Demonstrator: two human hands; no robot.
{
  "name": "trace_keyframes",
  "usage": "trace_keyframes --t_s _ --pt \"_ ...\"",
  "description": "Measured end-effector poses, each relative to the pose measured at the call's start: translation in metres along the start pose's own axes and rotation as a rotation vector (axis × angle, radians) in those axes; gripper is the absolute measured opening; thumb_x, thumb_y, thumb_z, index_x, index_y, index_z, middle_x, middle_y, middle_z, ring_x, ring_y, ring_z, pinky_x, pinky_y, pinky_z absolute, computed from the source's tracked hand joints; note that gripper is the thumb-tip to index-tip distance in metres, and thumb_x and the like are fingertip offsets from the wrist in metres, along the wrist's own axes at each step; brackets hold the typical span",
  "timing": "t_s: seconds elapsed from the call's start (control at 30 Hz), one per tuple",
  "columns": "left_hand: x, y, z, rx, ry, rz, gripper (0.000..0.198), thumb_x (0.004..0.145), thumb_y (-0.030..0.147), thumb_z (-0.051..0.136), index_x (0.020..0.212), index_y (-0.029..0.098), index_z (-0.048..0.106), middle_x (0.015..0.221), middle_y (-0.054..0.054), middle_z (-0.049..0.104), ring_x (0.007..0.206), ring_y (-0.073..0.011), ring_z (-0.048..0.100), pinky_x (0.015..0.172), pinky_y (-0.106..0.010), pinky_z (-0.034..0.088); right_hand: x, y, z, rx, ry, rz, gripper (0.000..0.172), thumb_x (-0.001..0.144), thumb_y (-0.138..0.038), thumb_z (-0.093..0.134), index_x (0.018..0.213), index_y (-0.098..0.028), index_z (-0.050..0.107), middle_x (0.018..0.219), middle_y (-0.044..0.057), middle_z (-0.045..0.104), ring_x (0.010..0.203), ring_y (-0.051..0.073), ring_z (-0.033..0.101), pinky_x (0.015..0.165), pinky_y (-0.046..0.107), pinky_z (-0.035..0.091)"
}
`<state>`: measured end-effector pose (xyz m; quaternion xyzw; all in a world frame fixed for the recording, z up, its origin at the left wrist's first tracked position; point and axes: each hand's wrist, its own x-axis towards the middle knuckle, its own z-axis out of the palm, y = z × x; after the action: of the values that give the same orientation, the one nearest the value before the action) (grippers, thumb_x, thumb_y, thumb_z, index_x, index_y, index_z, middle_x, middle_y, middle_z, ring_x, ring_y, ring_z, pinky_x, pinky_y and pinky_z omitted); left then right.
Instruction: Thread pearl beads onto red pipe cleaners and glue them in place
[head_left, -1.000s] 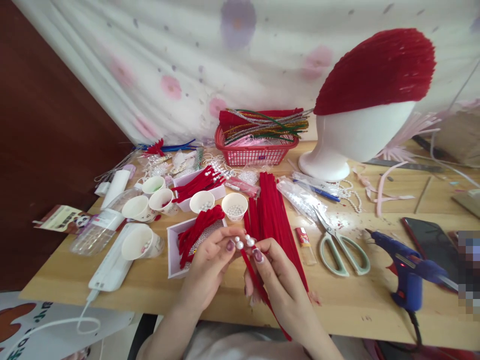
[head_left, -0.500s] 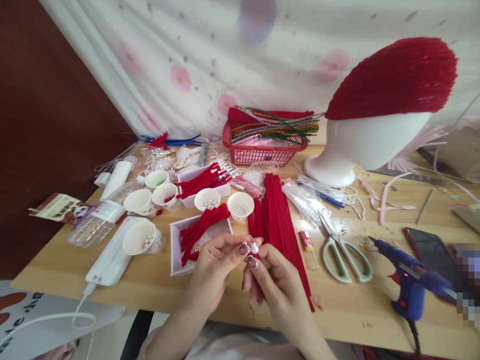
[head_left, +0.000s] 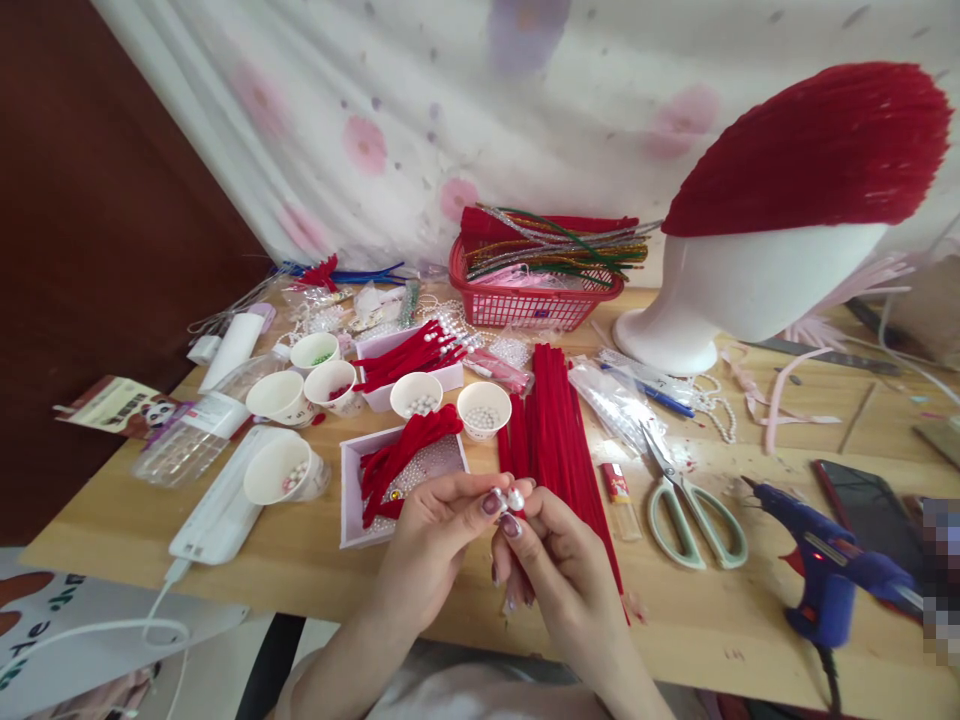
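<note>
My left hand (head_left: 439, 530) and my right hand (head_left: 551, 545) meet at the fingertips above the front of the table. Between them are white pearl beads (head_left: 514, 498), with a bit of red pipe cleaner (head_left: 518, 513) just below. The left thumb and forefinger pinch at the pearls. The right thumb and fingers are closed around the red pipe cleaner, most of which is hidden by the hand. Beside the left hand, a white box (head_left: 347, 515) holds small pearls and bent red pipe cleaners (head_left: 420, 445). Behind the hands lie long straight red pipe cleaners (head_left: 553, 420).
Paper cups of beads (head_left: 484, 410) stand behind and left. Scissors (head_left: 694, 510), a lighter (head_left: 616, 490), a blue glue gun (head_left: 817, 560) and a phone (head_left: 870, 510) lie to the right. Behind are a red basket (head_left: 525, 305) and a white foam head (head_left: 750, 285) with a red covering.
The view has shifted slightly. Both hands stay together at nearly the same spot, with the fingers still closed on the pearls and the red pipe cleaner.
</note>
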<state>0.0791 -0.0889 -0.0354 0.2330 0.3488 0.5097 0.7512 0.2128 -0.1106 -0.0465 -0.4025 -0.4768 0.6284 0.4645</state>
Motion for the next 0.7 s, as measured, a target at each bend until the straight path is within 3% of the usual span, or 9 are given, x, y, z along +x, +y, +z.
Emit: trace_keyframes --t_s 0.23,0.43,0.5,0.6,0.7 --pt "0.0002 -0.0020 0.0005 -0.017 -0.007 0.001 0.020 0.068 0.035 0.093 0.084 0.026 0.084 0.090 -0.003 0.085 0.043 -0.0096 0.064 0.045 -0.022 0.052 -0.0003 -0.0012 -0.0002 0.018 0.010 0.023 0.034 0.101 -0.047 0.059 0.081 -0.020 0.055 0.061 -0.004 0.058 0.044 0.007 0.048 0.044 0.019 0.036" --pt "0.0005 -0.0025 -0.0023 0.000 0.028 0.033 0.029 0.068 0.030 0.094 0.095 0.023 0.084 0.097 -0.008 0.084 0.081 -0.0163 0.076 0.069 -0.020 0.060 0.0031 -0.0009 0.0004 0.060 -0.008 0.034 0.036 0.101 -0.049 0.058 0.079 -0.021 0.054 0.056 -0.005 0.058 0.041 0.007 0.046 0.042 0.018 0.034" --pt "-0.0005 -0.0032 -0.0040 0.034 0.050 0.064 0.027 0.070 0.027 0.092 0.095 0.023 0.083 0.100 -0.009 0.084 0.080 -0.0156 0.076 0.074 -0.022 0.060 0.0042 -0.0001 0.0012 0.065 -0.016 0.040 0.036 0.101 -0.051 0.057 0.081 -0.021 0.053 0.057 -0.005 0.059 0.041 0.007 0.047 0.042 0.019 0.036" --pt "-0.0019 -0.0045 -0.0062 0.069 0.069 0.115 0.023 0.073 0.028 0.090 0.094 0.022 0.082 0.103 -0.009 0.083 0.068 -0.0137 0.074 0.063 -0.021 0.059 0.0051 0.0017 0.0032 0.060 -0.037 0.045 0.036 0.102 -0.053 0.054 0.084 -0.022 0.052 0.063 -0.004 0.061 0.046 0.008 0.050 0.044 0.020 0.039" --pt "-0.0028 -0.0055 -0.0080 0.136 0.095 0.162 0.023 0.075 0.029 0.088 0.096 0.023 0.081 0.101 -0.008 0.084 0.076 -0.0149 0.076 0.066 -0.020 0.060 0.0041 0.0027 0.0055 0.036 -0.058 0.049 0.034 0.103 -0.053 0.051 0.089 -0.022 0.053 0.068 -0.003 0.061 0.051 0.009 0.052 0.047 0.021 0.041"
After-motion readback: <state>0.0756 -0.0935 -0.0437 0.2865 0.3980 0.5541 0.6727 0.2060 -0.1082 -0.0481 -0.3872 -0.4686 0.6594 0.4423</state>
